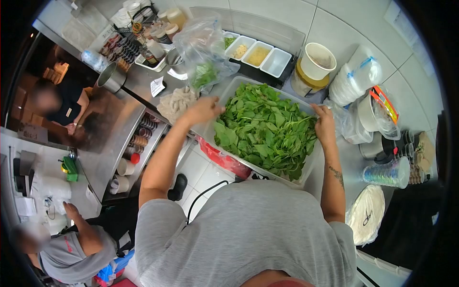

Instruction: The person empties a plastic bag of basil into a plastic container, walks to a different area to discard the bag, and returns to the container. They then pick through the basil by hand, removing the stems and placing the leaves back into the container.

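A large translucent plastic tub (310, 168) full of loose green leaves (267, 126) lies in front of my body, over the counter's edge. My right hand (325, 123) grips its right rim, fingers curled over the edge. At the opposite rim is my left hand (204, 110), slightly blurred, its fingers apart and reaching over the edge towards the leaves. A crumpled beige cloth (176, 104) lies just beyond my left wrist. Behind the tub stands a clear plastic bag (203, 50) with some greens in it.
White containers of chopped ingredients (258, 56) line the back wall. A white bucket (318, 61) sits on a yellow-lidded jar (306, 85). Stacked cups (386, 172) stand at the right. One co-worker (76, 244) works at lower left; another person (67, 103) is behind the counter.
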Motion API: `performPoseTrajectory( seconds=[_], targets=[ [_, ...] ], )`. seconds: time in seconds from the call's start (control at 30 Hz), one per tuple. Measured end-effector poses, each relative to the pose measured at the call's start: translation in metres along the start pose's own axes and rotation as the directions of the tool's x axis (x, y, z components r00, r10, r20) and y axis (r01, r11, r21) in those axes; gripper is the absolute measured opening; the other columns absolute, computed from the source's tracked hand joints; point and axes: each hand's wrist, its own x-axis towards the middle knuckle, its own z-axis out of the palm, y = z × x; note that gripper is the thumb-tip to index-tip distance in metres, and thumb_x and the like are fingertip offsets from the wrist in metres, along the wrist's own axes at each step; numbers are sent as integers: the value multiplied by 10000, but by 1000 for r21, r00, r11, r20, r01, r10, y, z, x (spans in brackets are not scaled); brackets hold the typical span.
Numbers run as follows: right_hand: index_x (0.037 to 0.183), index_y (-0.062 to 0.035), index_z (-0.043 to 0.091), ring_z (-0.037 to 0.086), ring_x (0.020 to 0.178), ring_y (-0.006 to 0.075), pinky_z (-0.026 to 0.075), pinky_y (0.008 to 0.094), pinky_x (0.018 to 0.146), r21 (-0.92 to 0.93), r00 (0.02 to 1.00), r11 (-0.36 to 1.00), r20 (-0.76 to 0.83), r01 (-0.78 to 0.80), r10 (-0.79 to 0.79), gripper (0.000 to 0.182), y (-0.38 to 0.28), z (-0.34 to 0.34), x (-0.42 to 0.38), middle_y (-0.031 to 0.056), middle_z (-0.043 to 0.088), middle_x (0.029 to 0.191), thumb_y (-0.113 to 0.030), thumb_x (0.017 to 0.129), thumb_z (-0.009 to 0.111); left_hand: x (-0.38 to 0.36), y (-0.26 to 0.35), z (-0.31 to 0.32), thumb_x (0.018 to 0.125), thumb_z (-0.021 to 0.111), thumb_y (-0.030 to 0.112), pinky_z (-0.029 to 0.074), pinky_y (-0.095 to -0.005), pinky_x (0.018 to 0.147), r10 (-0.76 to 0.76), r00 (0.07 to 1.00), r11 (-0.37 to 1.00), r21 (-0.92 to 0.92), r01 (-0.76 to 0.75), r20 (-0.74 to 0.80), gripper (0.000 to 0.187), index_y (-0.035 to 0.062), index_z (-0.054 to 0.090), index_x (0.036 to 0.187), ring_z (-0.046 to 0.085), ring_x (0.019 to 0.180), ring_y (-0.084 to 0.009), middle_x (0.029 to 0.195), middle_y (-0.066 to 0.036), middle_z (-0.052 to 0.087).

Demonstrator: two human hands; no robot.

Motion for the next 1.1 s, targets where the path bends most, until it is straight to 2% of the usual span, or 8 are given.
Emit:
performPoseTrajectory(
  seconds=[0.17, 0.33, 0.43, 0.6, 0.63, 0.77, 0.9, 1.1],
  targets=[
    [1123, -77, 648, 535, 918, 329, 441, 390, 837, 38, 1000, 999, 14, -10, 9, 507, 0, 7, 4, 146, 576, 920, 150, 711, 460, 84, -13, -81, 803, 662, 286, 449, -427, 919, 140, 772, 990, 79, -116, -620, 413, 8, 610, 1105, 570, 1050, -380, 1196, -240, 556],
    [1116, -69, 651, 536, 926, 332, 440, 387, 839, 76, 999, 996, 36, -43, 40, 491, -5, 5, 6, 153, 577, 932, 146, 714, 467, 147, -14, -127, 788, 663, 272, 439, -433, 947, 87, 539, 995, 98, -9, -838, 549, 47, 513, 1266, 534, 1119, -371, 1214, -236, 548],
    [1124, -61, 644, 535, 931, 336, 440, 382, 844, 67, 1000, 997, -5, -29, 30, 478, -7, 3, 4, 151, 580, 945, 133, 718, 482, 162, -33, -133, 786, 638, 208, 444, -434, 944, -18, 829, 955, 237, 181, -560, 420, 60, 584, 1174, 519, 1140, -370, 1053, -190, 645],
    [1152, -62, 632, 553, 933, 297, 458, 362, 815, -113, 950, 980, -248, 165, -189, 437, -23, -9, 10, 126, 588, 937, 41, 733, 564, 86, 11, -109, 708, 627, 73, 394, -461, 793, 468, 736, 784, 615, -89, -489, 187, 89, 630, 894, 562, 891, -283, 768, -121, 610],
    [1167, -59, 621, 559, 924, 271, 463, 351, 801, 98, 969, 986, -223, 136, -111, 422, -35, -11, 19, 118, 587, 950, 6, 752, 583, 69, 20, -97, 688, 624, 66, 377, -439, 779, 577, 684, 736, 647, -198, -446, 175, 90, 608, 861, 553, 859, -260, 756, -104, 584],
    [1257, -39, 545, 570, 879, 179, 489, 317, 736, 791, 970, 563, 174, -240, 169, 441, -120, -2, 82, 98, 583, 999, -179, 849, 639, 13, 52, -44, 715, 619, 77, 370, -402, 752, 690, 662, 641, 671, -372, -292, 242, 122, 632, 953, 557, 830, -223, 805, -62, 562],
    [1191, -12, 524, 612, 924, 223, 488, 320, 744, 557, 816, 681, 568, -475, 106, 417, -181, 48, 132, 80, 601, 960, -301, 898, 597, -29, 67, -17, 788, 626, 119, 402, -398, 744, 569, 754, 777, 516, -361, -329, 226, 94, 629, 1013, 568, 828, -256, 870, -88, 563],
    [988, 13, 555, 620, 833, 263, 489, 486, 837, 521, 637, -460, 759, -719, -136, 177, -176, 97, 127, 126, 611, 864, -129, 890, 515, -44, 6, -3, 869, 606, 201, 482, -519, 679, -90, 719, 995, -40, 86, -689, 347, 82, 524, 1185, 616, 831, -407, 971, -163, 560]
  ],
)
